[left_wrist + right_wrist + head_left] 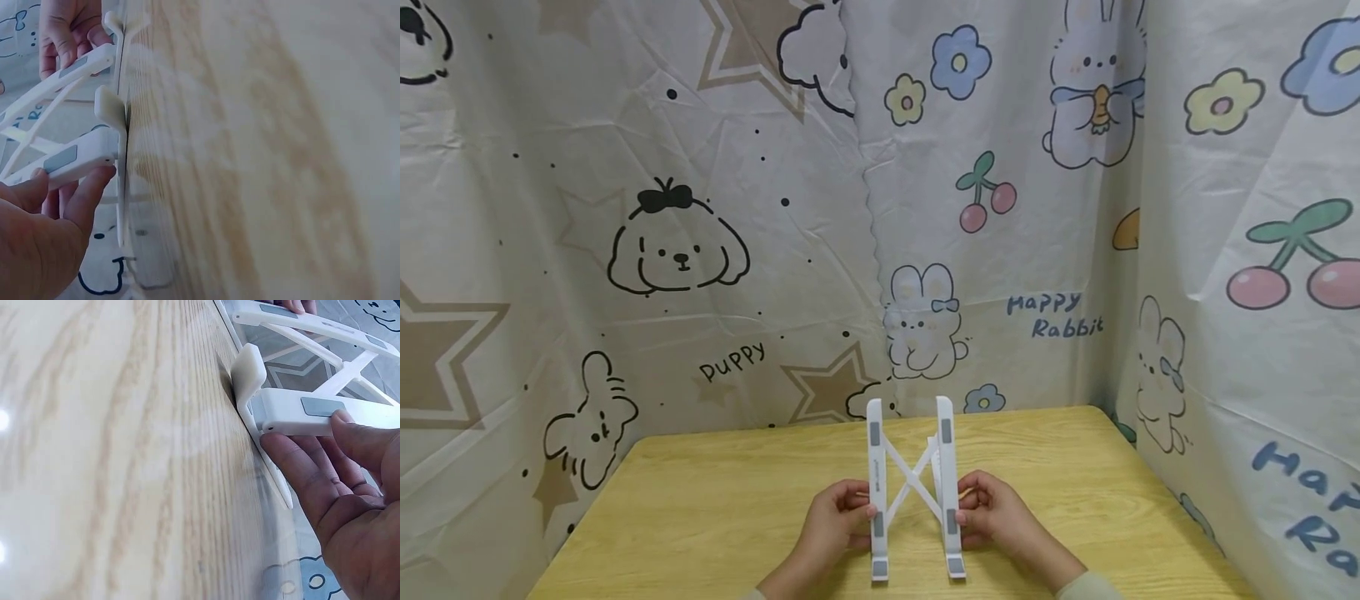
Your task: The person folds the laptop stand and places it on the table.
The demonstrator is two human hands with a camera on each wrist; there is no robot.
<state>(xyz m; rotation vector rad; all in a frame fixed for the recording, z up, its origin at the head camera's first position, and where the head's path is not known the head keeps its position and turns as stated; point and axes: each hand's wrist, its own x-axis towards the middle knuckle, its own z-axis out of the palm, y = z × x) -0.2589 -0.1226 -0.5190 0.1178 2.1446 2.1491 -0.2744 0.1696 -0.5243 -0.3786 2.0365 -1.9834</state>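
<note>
A white folding laptop stand [912,481] with grey pads stands on the table, its two long arms raised and joined by an X-shaped brace. My left hand [840,518] grips the left arm near its lower part, thumb on the front face. On the other side, my right hand [996,517] holds the right arm at about the same height. In the left wrist view, the left hand's [50,231] thumb lies beside a grey pad and fingers curl under the arm. The right wrist view shows the right hand [350,494] pinching its arm likewise, close to the hooked front lip [249,374].
The stand rests on a yellow wood-grain table [722,492]. Behind and at both sides hang pale curtains [820,217] printed with puppies, rabbits, stars, flowers and cherries. The table's back edge lies close to the curtain.
</note>
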